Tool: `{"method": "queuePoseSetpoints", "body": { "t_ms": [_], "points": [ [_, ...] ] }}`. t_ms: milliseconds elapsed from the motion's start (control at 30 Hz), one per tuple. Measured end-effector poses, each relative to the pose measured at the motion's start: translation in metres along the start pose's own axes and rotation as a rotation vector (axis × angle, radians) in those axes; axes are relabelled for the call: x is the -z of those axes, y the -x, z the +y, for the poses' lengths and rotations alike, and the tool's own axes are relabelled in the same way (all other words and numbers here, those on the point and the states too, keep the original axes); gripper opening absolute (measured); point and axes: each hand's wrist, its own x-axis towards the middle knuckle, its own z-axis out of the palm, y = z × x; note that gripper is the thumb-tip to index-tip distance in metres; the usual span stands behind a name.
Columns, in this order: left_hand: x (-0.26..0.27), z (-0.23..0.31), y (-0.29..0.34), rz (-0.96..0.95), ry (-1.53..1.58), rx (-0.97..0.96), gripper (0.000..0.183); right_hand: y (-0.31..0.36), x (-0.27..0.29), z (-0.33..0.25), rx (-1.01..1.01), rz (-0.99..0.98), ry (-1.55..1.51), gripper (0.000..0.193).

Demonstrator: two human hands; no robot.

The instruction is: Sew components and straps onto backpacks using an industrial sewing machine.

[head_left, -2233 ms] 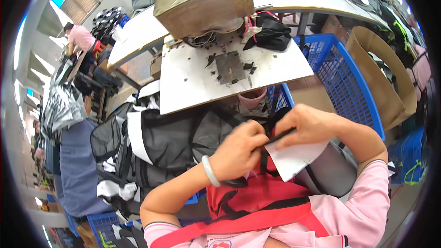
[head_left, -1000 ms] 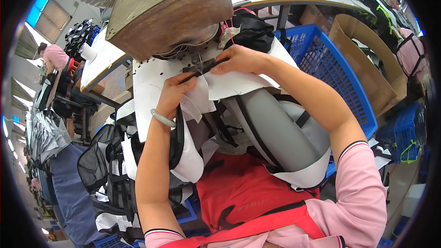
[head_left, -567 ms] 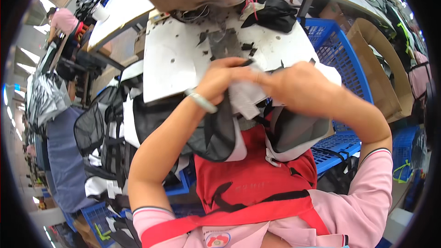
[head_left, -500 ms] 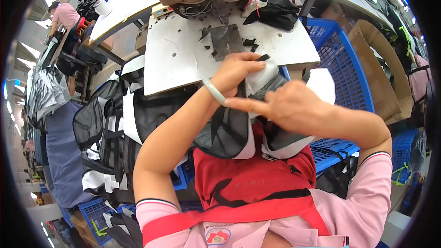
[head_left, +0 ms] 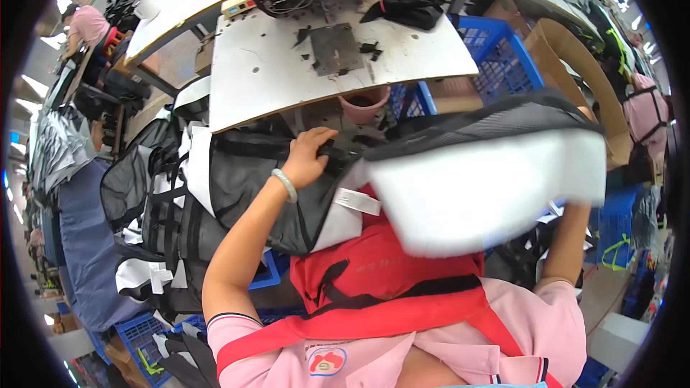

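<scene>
White-and-mesh bag panel [head_left: 489, 194]: raised at your R front, motion-blurred. Dark mesh bag [head_left: 259, 183]: at your L, part hidden under white surface [head_left: 273, 65]. Your L hand [head_left: 307, 159]: fingers part-curled at bag's edge; can't confirm clamping. Your R hand [head_left: 586, 113]: mostly hidden behind panel; grip can't be told.

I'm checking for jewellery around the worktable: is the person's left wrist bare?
No, a pale bangle sits around the wrist of the left hand.
</scene>
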Motion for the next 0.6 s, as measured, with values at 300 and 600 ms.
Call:
{"method": "queuePoseSetpoints", "body": {
  "t_ms": [300,600],
  "points": [
    [-0.129,0.048,-0.075,-0.283,0.066,0.158,0.051,0.02,0.065,0.126,-0.315,0.172,-0.379,0.013],
    [-0.071,0.081,-0.078,-0.415,0.489,0.226,0.033,-0.007,0.082,0.022,-0.348,0.127,0.409,0.031]
  ]
}}
